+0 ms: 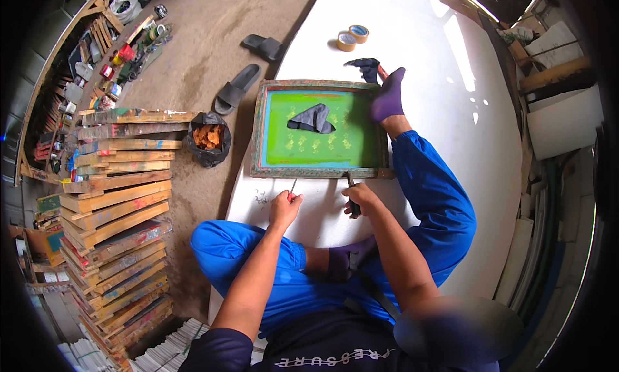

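A screen-printing frame with worn wooden edges and green mesh lies on the white table before me. Pale yellow motifs dot its mesh, and a crumpled dark cloth rests on it. Just below the frame's near edge, my left hand is closed around a thin metal-shafted tool with a bit of red showing. My right hand grips a dark-handled tool, whose upper end reaches the near edge of the frame; its kind is unclear. My purple-socked foot touches the frame's right side.
Two tape rolls and a black cloth with a red-handled item sit beyond the frame. Left on the floor are black slides, a black bag with orange-brown scraps, and a tall stack of wooden frames.
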A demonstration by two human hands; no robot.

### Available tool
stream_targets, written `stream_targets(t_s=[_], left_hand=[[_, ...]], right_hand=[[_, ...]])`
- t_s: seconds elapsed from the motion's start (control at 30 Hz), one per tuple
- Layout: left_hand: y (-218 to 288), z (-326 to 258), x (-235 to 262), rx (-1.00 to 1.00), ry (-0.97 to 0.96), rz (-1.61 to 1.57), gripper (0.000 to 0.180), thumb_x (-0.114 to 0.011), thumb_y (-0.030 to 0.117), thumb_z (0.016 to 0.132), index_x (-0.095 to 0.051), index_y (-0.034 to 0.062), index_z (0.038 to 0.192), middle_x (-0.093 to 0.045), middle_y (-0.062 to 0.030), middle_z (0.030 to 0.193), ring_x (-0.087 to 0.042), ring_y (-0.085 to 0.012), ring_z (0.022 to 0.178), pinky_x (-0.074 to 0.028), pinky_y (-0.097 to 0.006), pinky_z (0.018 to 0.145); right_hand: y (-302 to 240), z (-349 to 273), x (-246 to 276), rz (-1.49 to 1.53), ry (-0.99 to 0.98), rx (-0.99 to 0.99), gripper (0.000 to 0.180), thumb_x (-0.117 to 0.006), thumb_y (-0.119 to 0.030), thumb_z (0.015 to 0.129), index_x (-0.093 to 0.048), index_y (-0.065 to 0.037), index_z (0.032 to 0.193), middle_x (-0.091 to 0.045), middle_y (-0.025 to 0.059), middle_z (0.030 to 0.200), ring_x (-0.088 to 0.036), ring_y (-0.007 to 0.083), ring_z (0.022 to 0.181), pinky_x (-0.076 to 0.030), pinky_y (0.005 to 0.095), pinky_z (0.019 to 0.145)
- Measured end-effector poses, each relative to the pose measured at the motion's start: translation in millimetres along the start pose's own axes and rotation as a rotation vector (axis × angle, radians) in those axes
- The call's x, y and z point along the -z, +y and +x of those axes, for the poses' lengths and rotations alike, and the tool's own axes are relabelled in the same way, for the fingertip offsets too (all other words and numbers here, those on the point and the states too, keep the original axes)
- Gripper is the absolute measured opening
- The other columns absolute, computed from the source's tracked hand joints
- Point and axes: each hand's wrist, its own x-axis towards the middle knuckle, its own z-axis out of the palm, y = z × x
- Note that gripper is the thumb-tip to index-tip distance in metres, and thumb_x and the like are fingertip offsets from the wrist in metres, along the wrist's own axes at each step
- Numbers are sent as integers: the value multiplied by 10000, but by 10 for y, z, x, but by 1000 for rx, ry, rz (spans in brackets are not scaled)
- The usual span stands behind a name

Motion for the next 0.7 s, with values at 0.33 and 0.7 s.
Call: stream_targets(t_s=[0.33,0.7], left_hand=[[87,35,-94,-2,-28,-31,387,-753,363,876,-653,-6,816,-712,-182,786,-699,-365,760,-530,-449,710],[270,81,-169,-1,-45,-89,369,-762,353,876,-684,-6,839,-714,-170,765,-705,-338,738,-538,-428,700]], right_hand=[[-59,-104,-93,-258,229,22,197,-495,-94,917,-635,9,1008,-609,100,704,-552,197,496,-432,387,407],[373,248,84,140,-28,214,146,-588,-57,833,-627,-12,967,-590,94,646,-563,201,485,-446,379,413]])
